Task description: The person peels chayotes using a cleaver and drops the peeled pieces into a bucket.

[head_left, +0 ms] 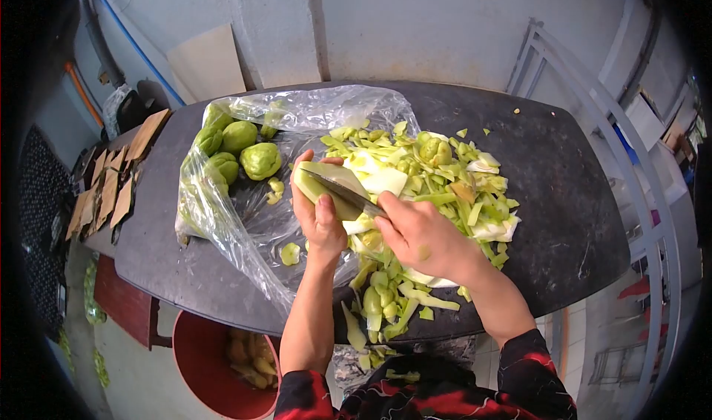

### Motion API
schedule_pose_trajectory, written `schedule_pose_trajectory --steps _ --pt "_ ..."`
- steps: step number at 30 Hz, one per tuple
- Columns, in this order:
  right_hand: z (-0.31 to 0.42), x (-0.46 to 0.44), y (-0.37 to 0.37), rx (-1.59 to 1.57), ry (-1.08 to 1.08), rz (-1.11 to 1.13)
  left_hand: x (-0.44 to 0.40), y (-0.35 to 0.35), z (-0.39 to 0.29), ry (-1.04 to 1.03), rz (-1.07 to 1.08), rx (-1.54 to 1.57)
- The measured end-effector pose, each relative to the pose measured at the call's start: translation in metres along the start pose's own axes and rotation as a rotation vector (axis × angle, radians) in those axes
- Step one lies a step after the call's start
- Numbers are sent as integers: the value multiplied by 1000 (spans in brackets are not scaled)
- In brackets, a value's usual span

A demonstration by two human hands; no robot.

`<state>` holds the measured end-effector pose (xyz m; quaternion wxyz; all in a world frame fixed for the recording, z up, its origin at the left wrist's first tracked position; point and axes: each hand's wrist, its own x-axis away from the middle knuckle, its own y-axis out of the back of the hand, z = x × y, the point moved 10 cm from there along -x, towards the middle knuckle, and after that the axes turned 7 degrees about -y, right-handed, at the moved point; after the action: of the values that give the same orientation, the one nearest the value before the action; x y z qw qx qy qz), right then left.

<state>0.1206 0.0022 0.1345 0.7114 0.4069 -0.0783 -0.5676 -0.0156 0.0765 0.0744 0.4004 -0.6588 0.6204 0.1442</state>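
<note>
My left hand [317,216] is wrapped round a peeled, pale green chayote [320,190], held above the table. In my right hand [424,233] is a knife [345,190], its dark blade lying across the chayote's upper face and pointing left. Whether the edge has entered the flesh I cannot tell. Beneath and to the right of my hands spreads a heap of green peelings [445,175] with white, peeled pieces among them. Several unpeeled chayotes [260,161] rest in a clear plastic bag [233,231] on the left.
The dark oval table [564,190] carries everything. Below its front left edge stands a red bucket [208,368] with yellowish pieces inside. More peelings [386,301] reach the front edge near my body. A grey metal frame [593,101] rises at the right, and wooden boards [111,182] lie at the left.
</note>
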Motion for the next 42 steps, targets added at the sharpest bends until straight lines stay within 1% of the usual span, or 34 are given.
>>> schedule_pose_trajectory --steps 1,3,5,7,9,11,13,15,19,22,24,25,26,27,29,30,31,32,33,35,36,37,39,41,42 --pt "-4 -1 1 -12 -32 20 0 0 -1 1 1 0" --pt "-8 -5 10 -25 -65 40 -1 -5 0 38 32 107" --pt "-14 -6 19 -77 -115 88 1 -11 -2 53 43 92" --pt "-19 -5 26 -80 -134 79 0 -15 -2 67 54 81" --pt "-24 -5 32 -93 -155 99 -1 -18 0 104 125 8" --pt "-28 -4 36 -120 -134 97 0 -10 10 137 152 -27" --pt "-26 -3 43 -125 -76 33 2 -7 18 166 176 -65" --pt "-24 -4 43 -118 -81 35 5 -11 26 235 185 23" --pt "-22 -2 44 -19 -72 -7 5 -14 27 261 178 39" --pt "-21 -2 45 36 -71 -40 7 -16 32 268 234 35" --pt "-25 -3 46 63 -82 -54 9 -10 43 366 160 129" --pt "-33 -5 52 99 -105 -123 8 -10 39 364 161 128" --pt "-40 -6 59 134 -131 -192 10 -13 36 409 161 213" --pt "-43 -5 63 133 -131 -196 10 -17 34 452 165 299" --pt "-56 -7 74 104 -196 -201 6 -23 34 449 168 336" --pt "-55 -6 76 9 -160 -251 8 -22 38 495 127 377" --pt "-55 -5 74 6 -160 -241 12 -18 41 546 84 412" --pt "-60 -5 71 -80 -236 -192 16 -14 50 597 64 475" --pt "-65 -5 65 -165 -310 -145 16 -11 52 595 57 466" --pt "-71 -9 56 -222 -270 -100 19 -1 59 633 -78 574" --pt "-77 -8 45 -368 -334 -26 18 -1 59 636 -104 682" --pt "-82 -7 34 -511 -398 49 17 1 58 630 -107 679" --pt "-81 -8 27 -511 -363 78 18 -1 59 677 -168 750" --pt "-89 -6 15 -581 -445 131 16 -6 54 676 -189 802" --pt "-93 -6 8 -645 -456 150 19 -5 56 707 -280 814"
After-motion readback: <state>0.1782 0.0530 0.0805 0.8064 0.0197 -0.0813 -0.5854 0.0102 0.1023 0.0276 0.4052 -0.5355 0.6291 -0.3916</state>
